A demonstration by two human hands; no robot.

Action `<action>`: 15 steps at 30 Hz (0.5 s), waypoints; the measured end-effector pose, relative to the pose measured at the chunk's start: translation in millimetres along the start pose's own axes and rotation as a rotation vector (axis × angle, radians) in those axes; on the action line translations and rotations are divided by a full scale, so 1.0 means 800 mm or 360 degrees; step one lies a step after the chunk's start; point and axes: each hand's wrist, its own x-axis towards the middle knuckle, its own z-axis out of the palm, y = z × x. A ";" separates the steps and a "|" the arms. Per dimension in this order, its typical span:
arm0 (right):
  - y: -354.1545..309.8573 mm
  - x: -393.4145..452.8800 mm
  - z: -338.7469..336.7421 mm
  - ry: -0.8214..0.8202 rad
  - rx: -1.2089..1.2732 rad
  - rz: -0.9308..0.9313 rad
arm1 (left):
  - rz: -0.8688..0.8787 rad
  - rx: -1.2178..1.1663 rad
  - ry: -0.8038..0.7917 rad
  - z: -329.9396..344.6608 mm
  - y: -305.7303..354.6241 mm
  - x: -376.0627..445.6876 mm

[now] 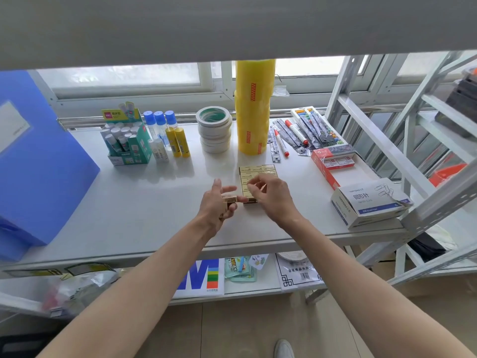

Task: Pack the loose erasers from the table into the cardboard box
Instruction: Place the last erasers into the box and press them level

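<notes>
**A:** So, why is my left hand parked just left of the cardboard box instead of resting on the bench?

**B:** It serves as your supply. Its fingers are curled round a small stack of erasers, held close so the right hand has a short reach.

**A:** And the right hand?

**B:** It hovers over the near end of the box, thumb and fingertips drawn together in a pinch. I'd guess an eraser sits between them, but I cannot tell; the fingers hide it.

**A:** Why is the box lying flat, mid-bench?

**B:** Flat, its rows show from above. The far rows look filled, so the gap is probably at the near end.
</notes>
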 end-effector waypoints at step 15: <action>-0.029 -0.006 0.013 -0.0413 0.0009 -0.0137 | -0.0159 0.0056 -0.0354 -0.028 0.008 -0.018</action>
